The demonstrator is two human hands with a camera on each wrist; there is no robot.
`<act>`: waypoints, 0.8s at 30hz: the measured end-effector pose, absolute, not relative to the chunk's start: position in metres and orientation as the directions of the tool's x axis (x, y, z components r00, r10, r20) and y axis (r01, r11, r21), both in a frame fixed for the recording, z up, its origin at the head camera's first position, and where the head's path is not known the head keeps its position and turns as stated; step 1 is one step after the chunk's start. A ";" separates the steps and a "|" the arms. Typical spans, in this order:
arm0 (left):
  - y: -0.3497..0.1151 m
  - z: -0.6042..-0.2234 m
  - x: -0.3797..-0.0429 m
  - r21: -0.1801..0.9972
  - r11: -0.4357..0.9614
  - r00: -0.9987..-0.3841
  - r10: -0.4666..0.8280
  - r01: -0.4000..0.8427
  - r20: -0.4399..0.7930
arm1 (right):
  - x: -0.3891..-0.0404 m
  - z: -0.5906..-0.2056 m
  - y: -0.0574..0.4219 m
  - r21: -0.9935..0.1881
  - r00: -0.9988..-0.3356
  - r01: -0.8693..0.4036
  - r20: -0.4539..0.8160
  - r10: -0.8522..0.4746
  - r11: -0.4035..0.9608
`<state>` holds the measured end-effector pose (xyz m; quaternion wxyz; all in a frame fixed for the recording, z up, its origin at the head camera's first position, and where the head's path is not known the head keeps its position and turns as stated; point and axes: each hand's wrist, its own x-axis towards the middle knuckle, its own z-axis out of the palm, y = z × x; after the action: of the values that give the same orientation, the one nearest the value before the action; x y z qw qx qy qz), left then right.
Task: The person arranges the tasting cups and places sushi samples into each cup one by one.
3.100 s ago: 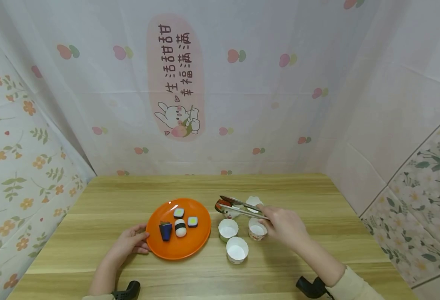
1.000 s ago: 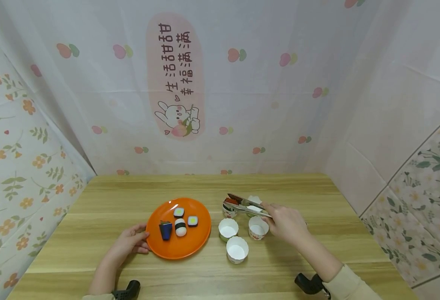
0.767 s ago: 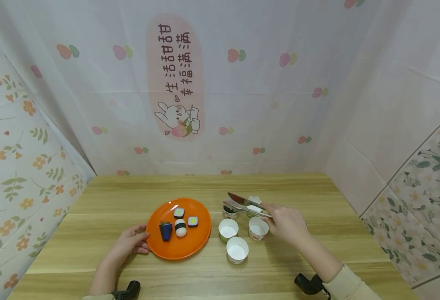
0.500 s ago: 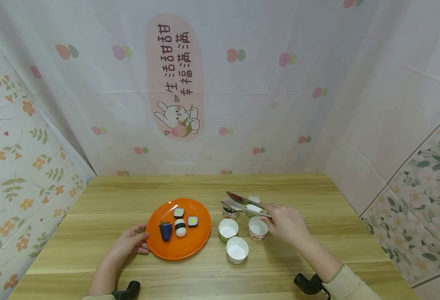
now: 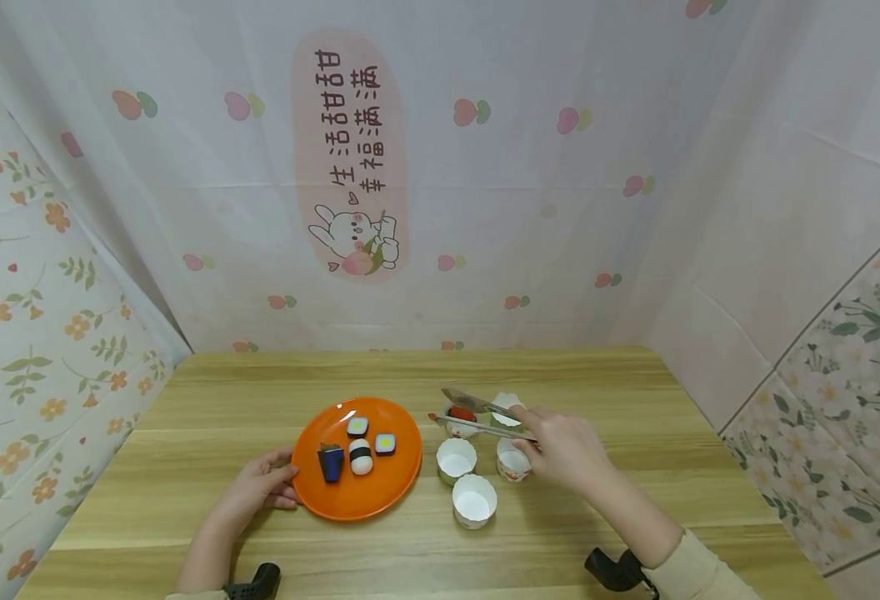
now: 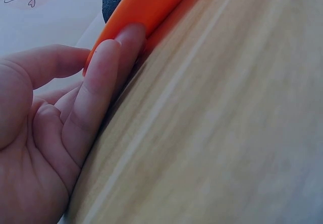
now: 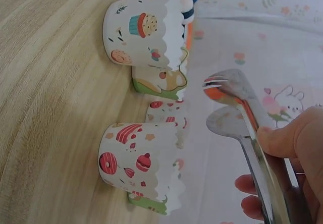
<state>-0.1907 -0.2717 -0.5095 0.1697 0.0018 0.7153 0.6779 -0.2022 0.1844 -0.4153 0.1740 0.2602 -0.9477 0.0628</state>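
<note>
Head view: my left grip (image 5: 263, 482) pinches the rim of the round orange plate (image 5: 357, 498); right of the plate, my right grip (image 5: 569, 446) holds silver metal tongs (image 5: 477, 403), their arms apart. There too, a rounded red toy piece (image 5: 460, 413) sits in a patterned white paper cup (image 5: 458, 430), which a snagging tong arm could tip. Left wrist view: fingers lie under the rim, so raising them could tilt the plate and slide its white-and-black oval toy sushi (image 5: 361, 467). Right wrist view: a low swing could topple the scalloped cupcake-printed paper cup (image 7: 144, 30) near the plate
</note>
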 end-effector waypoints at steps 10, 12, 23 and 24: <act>-0.272 -0.509 -0.191 0.970 0.081 -0.940 0.238 -0.231 -0.244 | -0.198 -0.412 0.176 -0.008 -0.801 -0.532 0.328 -0.501 0.847; -0.272 -0.510 -0.191 0.969 0.081 -0.939 0.240 -0.233 -0.246 | -0.198 -0.411 0.174 -0.009 -0.794 -0.545 0.327 -0.513 0.838; -0.272 -0.509 -0.191 0.971 0.076 -0.941 0.238 -0.227 -0.239 | -0.197 -0.408 0.164 0.009 -0.775 -0.584 0.290 -0.561 0.811; -0.272 -0.509 -0.191 0.971 0.077 -0.942 0.238 -0.227 -0.239 | -0.197 -0.408 0.163 0.012 -0.772 -0.588 0.287 -0.566 0.809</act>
<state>-0.1910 -0.2716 -0.5092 0.1708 0.0038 0.7138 0.6792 -0.1968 0.1630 -0.4077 0.1398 0.3069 -0.9406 0.0391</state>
